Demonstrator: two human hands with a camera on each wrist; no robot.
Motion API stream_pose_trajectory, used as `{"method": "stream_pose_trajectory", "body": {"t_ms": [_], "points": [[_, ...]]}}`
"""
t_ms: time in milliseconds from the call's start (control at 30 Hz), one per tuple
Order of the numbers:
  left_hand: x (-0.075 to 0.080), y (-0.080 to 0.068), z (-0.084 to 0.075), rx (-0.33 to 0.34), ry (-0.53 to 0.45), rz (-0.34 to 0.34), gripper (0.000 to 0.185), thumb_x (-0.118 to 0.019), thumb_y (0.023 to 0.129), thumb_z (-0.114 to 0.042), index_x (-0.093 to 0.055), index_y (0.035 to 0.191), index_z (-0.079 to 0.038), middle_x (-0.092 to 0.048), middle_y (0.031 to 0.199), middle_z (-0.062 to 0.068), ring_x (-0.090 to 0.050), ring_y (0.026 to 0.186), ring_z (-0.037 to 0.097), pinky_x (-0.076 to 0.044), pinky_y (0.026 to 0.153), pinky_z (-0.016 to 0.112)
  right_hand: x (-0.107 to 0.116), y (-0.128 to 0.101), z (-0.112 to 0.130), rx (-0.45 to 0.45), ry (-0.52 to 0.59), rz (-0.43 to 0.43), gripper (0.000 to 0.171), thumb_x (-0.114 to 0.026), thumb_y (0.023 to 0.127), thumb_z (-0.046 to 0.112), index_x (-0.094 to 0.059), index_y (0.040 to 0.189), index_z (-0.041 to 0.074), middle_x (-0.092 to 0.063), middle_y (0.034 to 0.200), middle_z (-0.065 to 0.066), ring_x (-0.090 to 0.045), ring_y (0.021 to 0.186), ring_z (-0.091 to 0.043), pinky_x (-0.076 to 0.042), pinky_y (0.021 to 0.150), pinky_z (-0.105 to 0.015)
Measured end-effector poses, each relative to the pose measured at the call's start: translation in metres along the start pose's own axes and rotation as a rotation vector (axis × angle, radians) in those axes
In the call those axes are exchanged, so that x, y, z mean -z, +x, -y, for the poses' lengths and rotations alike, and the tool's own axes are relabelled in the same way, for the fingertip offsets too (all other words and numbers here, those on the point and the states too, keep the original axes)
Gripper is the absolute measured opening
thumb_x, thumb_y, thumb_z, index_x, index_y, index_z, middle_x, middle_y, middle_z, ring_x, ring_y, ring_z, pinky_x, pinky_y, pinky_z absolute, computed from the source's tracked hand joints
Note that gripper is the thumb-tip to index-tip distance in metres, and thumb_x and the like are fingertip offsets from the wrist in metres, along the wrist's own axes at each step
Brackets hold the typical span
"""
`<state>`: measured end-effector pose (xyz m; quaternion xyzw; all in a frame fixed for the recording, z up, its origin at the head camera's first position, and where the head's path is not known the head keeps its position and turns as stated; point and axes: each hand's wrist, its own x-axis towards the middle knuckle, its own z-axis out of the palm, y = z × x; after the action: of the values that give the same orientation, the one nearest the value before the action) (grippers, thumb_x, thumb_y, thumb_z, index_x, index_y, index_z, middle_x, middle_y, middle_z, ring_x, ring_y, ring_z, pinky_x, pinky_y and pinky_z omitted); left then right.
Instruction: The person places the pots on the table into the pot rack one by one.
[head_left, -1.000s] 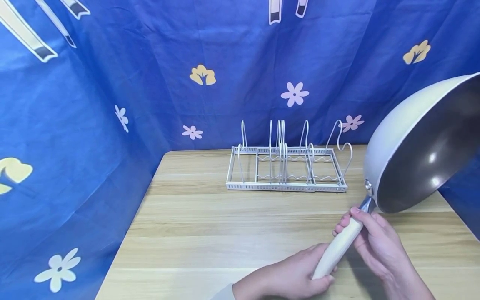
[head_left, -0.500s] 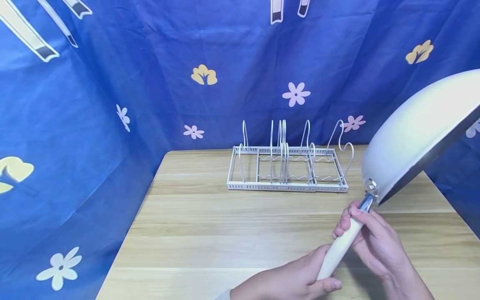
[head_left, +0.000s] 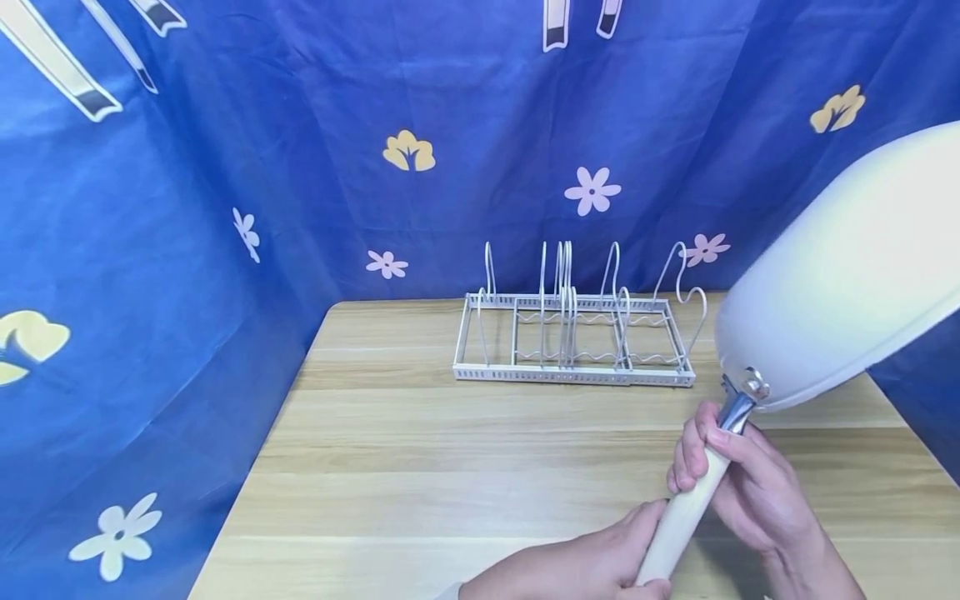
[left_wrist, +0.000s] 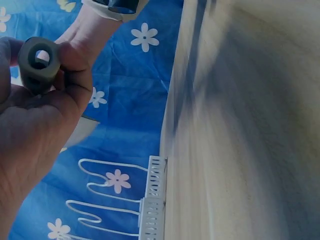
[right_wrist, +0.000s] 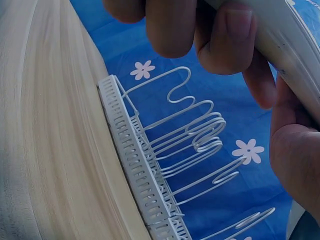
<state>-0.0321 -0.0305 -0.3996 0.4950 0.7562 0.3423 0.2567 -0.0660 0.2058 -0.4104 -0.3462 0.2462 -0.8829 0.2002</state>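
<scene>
A wok (head_left: 840,275), white on the outside, is held up at the right of the head view, its inside turned away. It has a pale wooden handle (head_left: 686,517) with a metal collar. My right hand (head_left: 757,492) grips the handle just below the collar. My left hand (head_left: 585,554) is wrapped round the lower end; the hollow butt of the handle (left_wrist: 37,75) shows in the left wrist view. In the right wrist view the right hand's fingers (right_wrist: 170,27) curl beside the handle.
A white wire pot rack (head_left: 573,375) with upright loops stands at the back of the wooden table (head_left: 420,483), left of the wok. A blue flowered cloth (head_left: 465,108) hangs behind the table and along its left side.
The wok has rolled about its handle, so its dark inside has gone from sight and the white outside faces the head camera. Both hands stay on the handle; the rack has not moved.
</scene>
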Motion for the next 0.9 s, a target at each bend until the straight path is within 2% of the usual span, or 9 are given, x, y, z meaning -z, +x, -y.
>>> {"method": "stream_pose_trajectory", "body": {"t_ms": [100, 200, 333, 433, 500, 633, 667, 800, 900], "points": [[0.0, -0.002, 0.001, 0.04, -0.058, 0.004, 0.067, -0.055, 0.112, -0.029, -0.021, 0.165, -0.007, -0.046, 0.128, -0.005, -0.046, 0.111, -0.007, -0.045, 0.098, 0.007, 0.001, 0.002, -0.001, 0.029, -0.049, 0.034, 0.054, -0.001, 0.109, -0.004, -0.053, 0.125, 0.001, -0.071, 0.11, -0.015, -0.059, 0.086, -0.035, -0.061, 0.094, -0.044], [-0.001, -0.002, 0.002, 0.083, -0.129, -0.002, 0.065, -0.061, 0.11, -0.031, -0.029, 0.162, -0.008, -0.046, 0.126, -0.009, -0.047, 0.108, -0.009, -0.048, 0.093, 0.007, 0.002, 0.006, -0.001, 0.059, -0.115, 0.083, 0.052, -0.003, 0.106, -0.008, -0.052, 0.122, -0.001, -0.062, 0.097, -0.018, -0.045, 0.078, -0.039, -0.062, 0.086, -0.046], [-0.004, 0.0, 0.002, 0.156, -0.311, -0.014, 0.065, -0.068, 0.108, -0.025, -0.033, 0.16, -0.006, -0.048, 0.129, -0.01, -0.053, 0.106, -0.011, -0.053, 0.089, 0.008, 0.003, 0.013, -0.001, 0.072, -0.171, 0.16, 0.044, -0.008, 0.104, -0.011, -0.049, 0.117, -0.003, -0.046, 0.086, -0.021, -0.043, 0.072, -0.041, -0.057, 0.071, -0.049], [-0.009, 0.004, 0.0, 0.193, -0.425, -0.048, 0.07, -0.074, 0.103, -0.015, -0.034, 0.159, -0.002, -0.052, 0.136, -0.004, -0.058, 0.106, -0.011, -0.057, 0.087, 0.009, 0.004, 0.016, 0.0, 0.049, -0.171, 0.199, 0.037, -0.011, 0.104, -0.01, -0.046, 0.115, -0.003, -0.04, 0.081, -0.022, -0.042, 0.068, -0.041, -0.052, 0.065, -0.051], [-0.012, 0.008, -0.001, 0.209, -0.433, -0.073, 0.072, -0.077, 0.101, -0.011, -0.036, 0.158, 0.0, -0.055, 0.135, -0.001, -0.058, 0.103, -0.011, -0.057, 0.084, 0.008, 0.006, 0.017, 0.001, 0.023, -0.162, 0.219, 0.031, -0.013, 0.105, -0.009, -0.043, 0.113, -0.004, -0.037, 0.078, -0.023, -0.041, 0.065, -0.04, -0.05, 0.063, -0.052], [-0.017, 0.019, -0.004, 0.218, -0.327, -0.105, 0.069, -0.081, 0.098, -0.011, -0.041, 0.152, 0.003, -0.059, 0.122, 0.0, -0.056, 0.09, -0.013, -0.056, 0.077, 0.006, 0.009, 0.02, 0.005, -0.024, -0.135, 0.261, 0.02, -0.017, 0.105, -0.007, -0.036, 0.108, -0.005, -0.034, 0.075, -0.022, -0.039, 0.061, -0.04, -0.041, 0.057, -0.052], [-0.019, 0.021, -0.005, 0.22, -0.333, -0.108, 0.069, -0.081, 0.097, -0.01, -0.041, 0.151, 0.003, -0.059, 0.121, -0.001, -0.056, 0.09, -0.013, -0.056, 0.077, 0.005, 0.01, 0.021, 0.006, -0.034, -0.13, 0.273, 0.016, -0.017, 0.105, -0.007, -0.034, 0.106, -0.006, -0.034, 0.074, -0.022, -0.039, 0.06, -0.039, -0.039, 0.056, -0.052], [-0.027, 0.034, -0.005, 0.242, -0.353, -0.146, 0.069, -0.083, 0.093, -0.005, -0.043, 0.148, -0.001, -0.057, 0.12, -0.004, -0.054, 0.091, -0.013, -0.055, 0.077, 0.006, 0.014, 0.023, 0.01, -0.069, -0.097, 0.311, 0.01, -0.02, 0.104, -0.005, -0.029, 0.102, -0.006, -0.034, 0.072, -0.02, -0.039, 0.057, -0.038, -0.035, 0.051, -0.051], [-0.038, 0.047, -0.003, 0.316, -0.367, -0.19, 0.074, -0.084, 0.086, 0.006, -0.045, 0.147, -0.009, -0.057, 0.118, -0.008, -0.055, 0.091, -0.012, -0.055, 0.077, 0.009, 0.017, 0.022, 0.012, -0.102, -0.062, 0.321, 0.007, -0.021, 0.104, -0.004, -0.027, 0.101, -0.006, -0.033, 0.071, -0.019, -0.038, 0.056, -0.038, -0.032, 0.049, -0.051]]}}
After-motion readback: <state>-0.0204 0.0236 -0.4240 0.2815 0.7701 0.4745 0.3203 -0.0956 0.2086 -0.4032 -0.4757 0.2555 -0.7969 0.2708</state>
